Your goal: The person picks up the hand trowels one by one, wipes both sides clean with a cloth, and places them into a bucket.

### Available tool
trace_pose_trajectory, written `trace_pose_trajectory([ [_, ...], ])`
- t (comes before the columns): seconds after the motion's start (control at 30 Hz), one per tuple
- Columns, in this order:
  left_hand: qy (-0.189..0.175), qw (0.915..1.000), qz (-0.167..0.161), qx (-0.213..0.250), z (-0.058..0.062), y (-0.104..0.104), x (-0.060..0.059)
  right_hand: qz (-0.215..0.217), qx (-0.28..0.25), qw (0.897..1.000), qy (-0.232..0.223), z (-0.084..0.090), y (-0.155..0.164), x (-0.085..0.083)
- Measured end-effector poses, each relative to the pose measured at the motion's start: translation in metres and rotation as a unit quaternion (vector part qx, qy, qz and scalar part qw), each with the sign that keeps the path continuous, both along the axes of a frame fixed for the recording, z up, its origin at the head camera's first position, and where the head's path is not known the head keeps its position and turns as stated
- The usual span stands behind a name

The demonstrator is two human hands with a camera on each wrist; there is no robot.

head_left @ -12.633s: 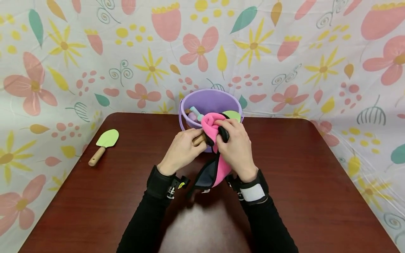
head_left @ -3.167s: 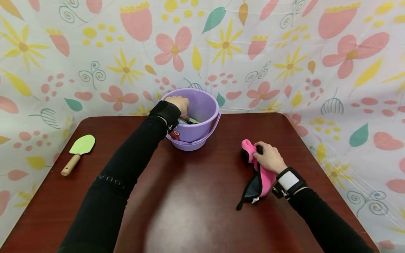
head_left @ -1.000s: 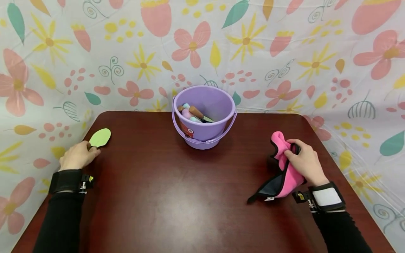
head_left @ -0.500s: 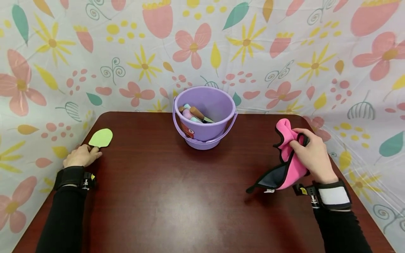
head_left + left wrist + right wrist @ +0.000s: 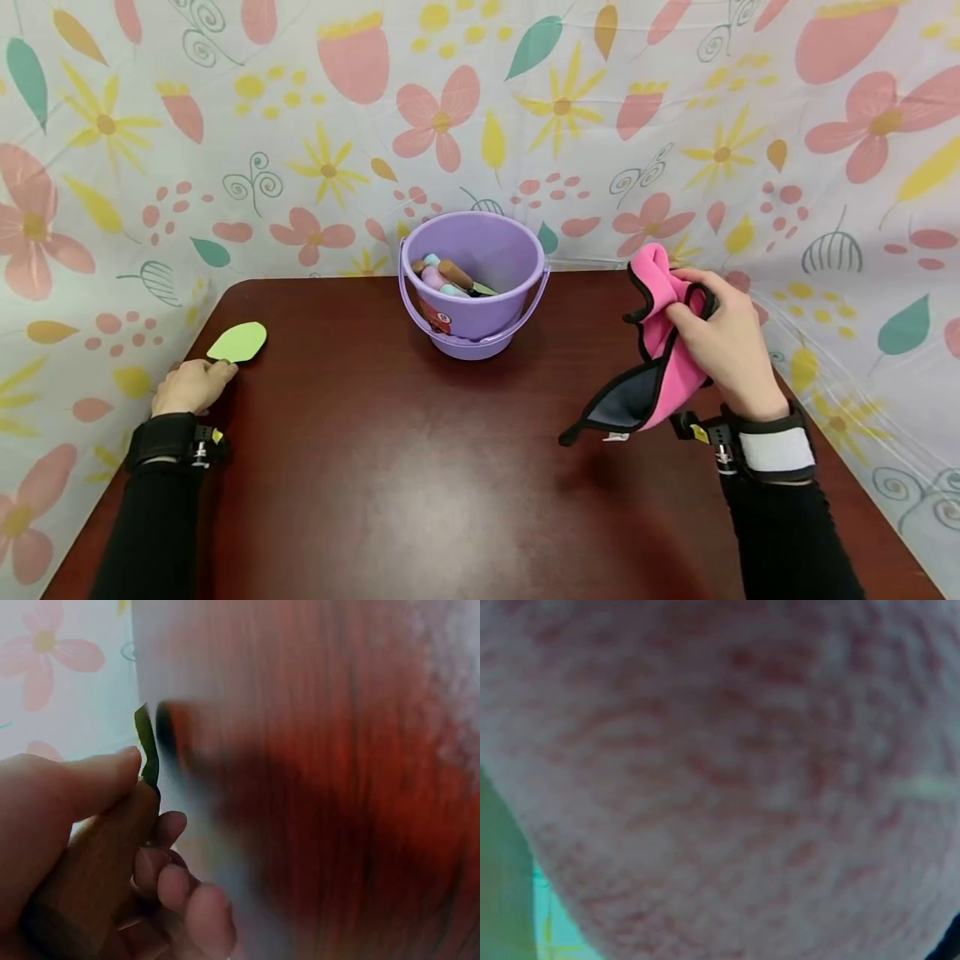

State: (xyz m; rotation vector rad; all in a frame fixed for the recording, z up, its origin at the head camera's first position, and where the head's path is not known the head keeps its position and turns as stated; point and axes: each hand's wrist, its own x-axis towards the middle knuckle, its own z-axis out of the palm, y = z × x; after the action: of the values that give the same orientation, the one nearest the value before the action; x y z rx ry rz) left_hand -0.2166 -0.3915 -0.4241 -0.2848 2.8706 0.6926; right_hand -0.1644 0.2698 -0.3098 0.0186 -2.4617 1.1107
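Note:
My left hand grips the wooden handle of a small trowel at the table's left edge. Its light green blade points away from me, and appears edge-on in the left wrist view. On the right, my right hand pinches a bunched piece of soft pink fabric with black edging and a dark lining, held up over the table. A narrow black end of it hangs down to the left. The right wrist view is filled by a blurred, close skin surface.
A purple bucket stands at the back middle, its handle lowered at the front. Inside lie a brown-handled tool and several pastel pieces. A flower-print sheet hangs behind and beside the dark red-brown table.
Earlier both hands worked at the pink fabric by the bucket; then my left hand reached into the bucket, and afterwards moved to the trowel. My right hand has lifted the pink fabric higher.

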Motion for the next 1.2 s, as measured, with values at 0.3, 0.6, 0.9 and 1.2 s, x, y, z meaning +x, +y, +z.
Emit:
trace_pose_trajectory([
  [0.3,0.101,0.9938,-0.038,0.028,0.019,0.02,0.019,0.0,-0.026,0.999,0.036,0.02,-0.028,0.003],
  [0.6,0.147,0.9826,-0.106,0.04,0.059,0.062,0.04,0.035,-0.105,0.99,0.086,0.032,-0.064,0.003],
  [0.9,0.185,0.9664,-0.166,0.065,0.09,0.126,0.049,0.079,-0.131,0.981,0.122,0.033,-0.107,0.006],
  [1.2,0.228,0.9449,-0.203,0.117,0.106,0.194,0.043,0.14,-0.147,0.969,0.141,0.035,-0.151,0.014],
])
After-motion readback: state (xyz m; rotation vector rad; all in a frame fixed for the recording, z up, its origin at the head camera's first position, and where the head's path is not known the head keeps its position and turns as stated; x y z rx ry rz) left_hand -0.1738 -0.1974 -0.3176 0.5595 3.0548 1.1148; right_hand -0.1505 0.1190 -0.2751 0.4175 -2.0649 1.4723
